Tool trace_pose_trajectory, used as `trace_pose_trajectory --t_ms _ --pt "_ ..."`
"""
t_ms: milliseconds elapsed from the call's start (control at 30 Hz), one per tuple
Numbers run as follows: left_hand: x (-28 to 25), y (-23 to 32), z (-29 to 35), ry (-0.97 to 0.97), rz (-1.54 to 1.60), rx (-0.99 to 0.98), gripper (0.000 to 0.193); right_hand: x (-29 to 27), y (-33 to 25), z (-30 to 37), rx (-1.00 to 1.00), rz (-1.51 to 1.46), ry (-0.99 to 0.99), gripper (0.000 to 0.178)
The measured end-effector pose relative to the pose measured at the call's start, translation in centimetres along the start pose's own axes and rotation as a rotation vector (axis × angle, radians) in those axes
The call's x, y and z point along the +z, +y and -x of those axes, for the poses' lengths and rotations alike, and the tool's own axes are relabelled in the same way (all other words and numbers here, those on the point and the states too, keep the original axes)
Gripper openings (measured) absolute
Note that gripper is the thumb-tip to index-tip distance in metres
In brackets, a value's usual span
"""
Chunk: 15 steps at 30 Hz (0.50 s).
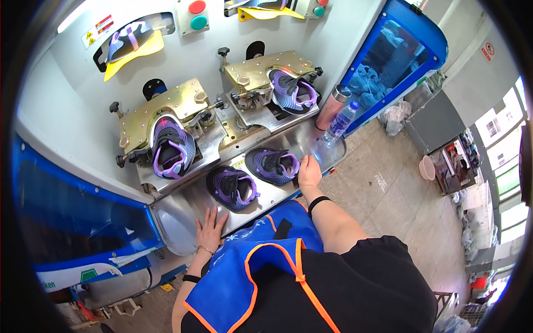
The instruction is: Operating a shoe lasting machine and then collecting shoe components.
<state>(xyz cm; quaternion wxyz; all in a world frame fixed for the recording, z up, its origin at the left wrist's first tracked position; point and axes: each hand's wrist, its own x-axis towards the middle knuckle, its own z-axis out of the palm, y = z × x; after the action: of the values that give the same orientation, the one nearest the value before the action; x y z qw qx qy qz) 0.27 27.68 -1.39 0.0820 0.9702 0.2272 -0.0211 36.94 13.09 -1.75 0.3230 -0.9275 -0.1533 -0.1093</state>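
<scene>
Two black and purple shoes rest on the metal ledge in front of me: a left shoe-like one and another to its right. My left hand lies on the ledge with fingers spread, below the nearer shoe and holding nothing. Beside the farther shoe's opening is my right hand, its fingers resting on the ledge and seemingly free of any object. Two more such shoes sit toe-in at the machine's brass-coloured clamps, one in the left station and one in the right station.
A pink flask and a clear water bottle stand at the ledge's right end. Blue-framed doors flank the machine. Red and green buttons sit on the back wall. Black knobs jut from the clamps.
</scene>
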Motion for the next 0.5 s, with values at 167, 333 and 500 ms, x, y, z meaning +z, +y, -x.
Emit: trace_pose_trajectory --t_ms 167,333,500 --pt "-0.8 0.3 -0.4 -0.044 0.14 -0.022 0.067 -0.1 0.4 -0.2 -0.018 -0.001 0.004 0.032" --pt "-0.5 -0.2 -0.2 -0.095 0.182 -0.046 0.064 -0.7 -0.4 -1.4 0.146 -0.148 -0.073 0.026" --pt "-1.4 0.1 -0.4 -0.115 0.209 -0.042 0.066 -1.5 2.0 -7.0 -0.051 -0.037 0.078 0.018"
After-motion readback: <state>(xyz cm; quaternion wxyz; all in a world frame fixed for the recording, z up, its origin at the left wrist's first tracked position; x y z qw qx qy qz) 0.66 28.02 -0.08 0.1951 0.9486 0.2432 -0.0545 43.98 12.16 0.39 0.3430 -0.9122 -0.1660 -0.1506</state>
